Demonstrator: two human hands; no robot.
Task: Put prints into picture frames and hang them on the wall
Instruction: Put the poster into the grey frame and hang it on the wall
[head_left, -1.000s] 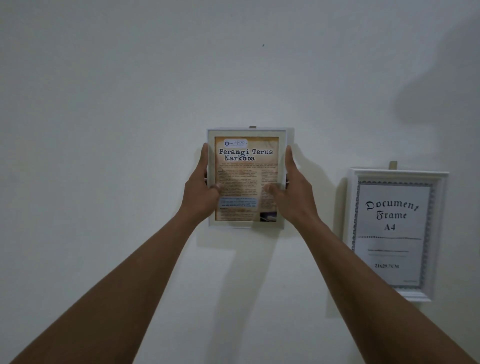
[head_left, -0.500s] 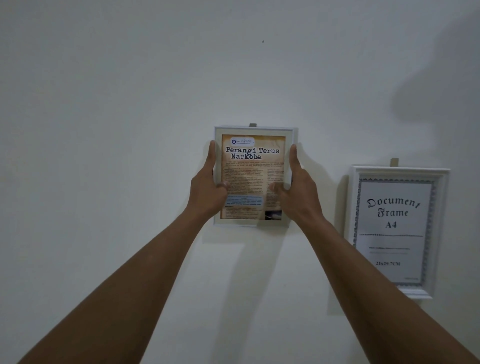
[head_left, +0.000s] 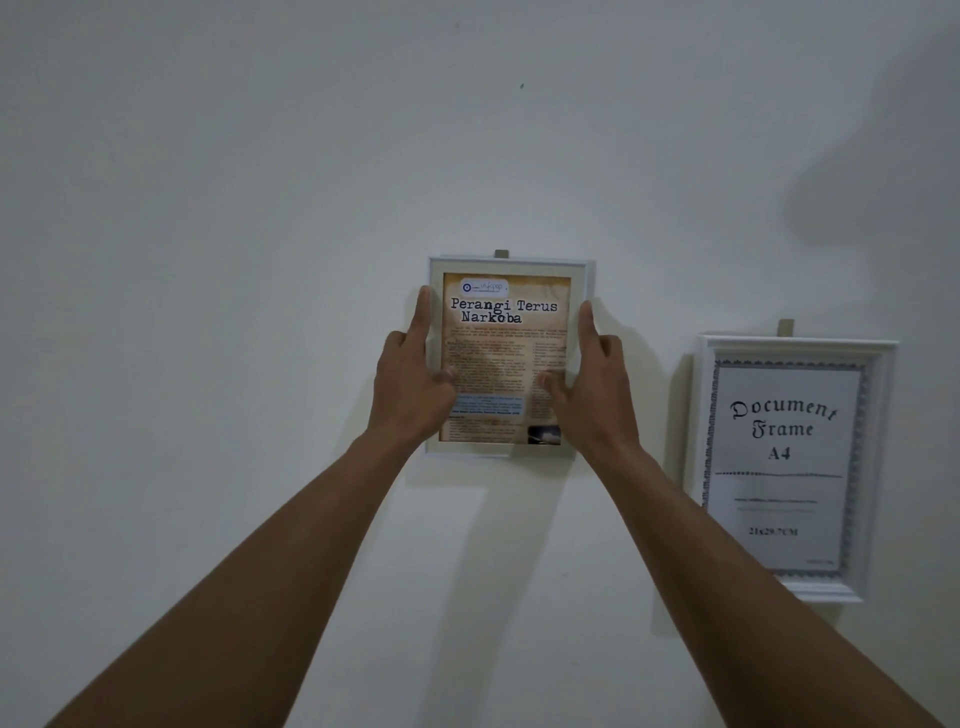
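The small frame (head_left: 511, 266) was flat against the white wall (head_left: 208, 260), upright, with a small tan tab (head_left: 501, 253) showing just above the middle of its top edge. Inside it sat the print (head_left: 506, 353), a brownish sheet headed "Perangi Terus Narkoba", with small text below that was too fine to read.

The left hand (head_left: 410, 384) grasped the frame by its left side. Its forefinger lay straight up along the edge and its thumb pressed on the front, over the print. The right hand (head_left: 592, 389) held the right side in the same way, forefinger up along the edge and thumb on the front. The other fingers of both hands were hidden behind the hands and the frame. Both forearms reached up from the bottom corners of the view, and their shadows fell on the wall below the frame.

To the right, well apart from the small frame and a little lower, a large frame (head_left: 880, 467) with a moulded white border hung on the wall under its own tan tab (head_left: 784, 328). It held a sheet (head_left: 779, 519) printed "Document Frame A4" inside a patterned border. A tiny dark speck (head_left: 521, 85) marked the wall high above the small frame, and a broad soft shadow (head_left: 883, 182) darkened the upper right of the wall.
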